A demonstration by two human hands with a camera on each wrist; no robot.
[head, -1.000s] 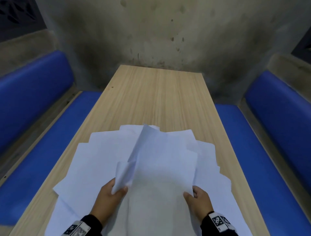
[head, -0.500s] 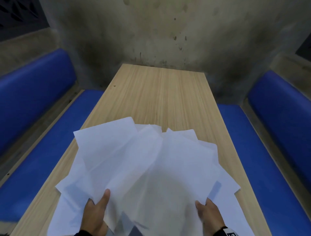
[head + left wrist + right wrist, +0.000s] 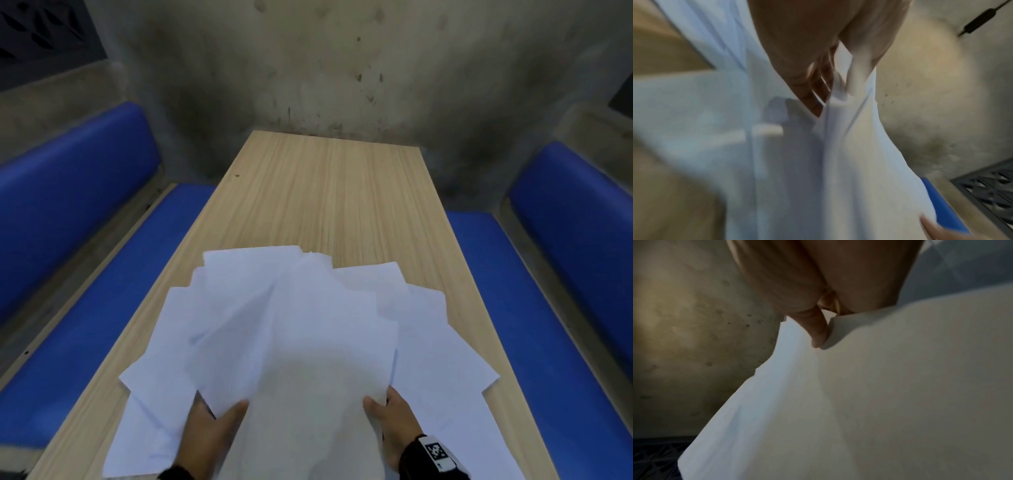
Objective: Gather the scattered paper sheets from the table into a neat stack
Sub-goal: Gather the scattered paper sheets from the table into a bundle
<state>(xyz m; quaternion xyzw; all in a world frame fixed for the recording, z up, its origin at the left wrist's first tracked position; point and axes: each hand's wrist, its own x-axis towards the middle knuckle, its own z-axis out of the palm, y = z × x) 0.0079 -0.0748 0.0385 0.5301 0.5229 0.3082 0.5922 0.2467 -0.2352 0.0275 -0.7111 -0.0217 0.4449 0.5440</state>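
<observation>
A stained concrete wall (image 3: 342,68) fills the far end of the head view, and it shows again behind the paper in both wrist views. Blue benches (image 3: 68,240) run along both sides of a long wooden table (image 3: 335,192), whose far half is bare wood. The near half is covered by white sheets (image 3: 442,359) fanned out at different angles, overlapping one another, with corners reaching toward both long edges of the table.

On top of that spread, in the middle, a bundle (image 3: 298,342) of several sheets is lifted at its near end and sags between the two hands; its far edges fan out over the sheets lying flat. The bundle is loose, its edges not aligned.

The left hand (image 3: 209,435) grips the bundle's left near corner, thumb on top and fingers underneath. In the left wrist view the fingers (image 3: 813,91) lie under the paper edge while the thumb presses from the other side, though the picture is blurred. The right hand (image 3: 394,421) holds the bundle's right near edge in the same way; the right wrist view shows a thumb (image 3: 818,331) pressed onto the top sheet with the other fingers curled behind it.

A black wristband with a square printed marker (image 3: 436,452) sits on the right wrist. A dark sleeve cuff (image 3: 174,472) shows at the left wrist.
</observation>
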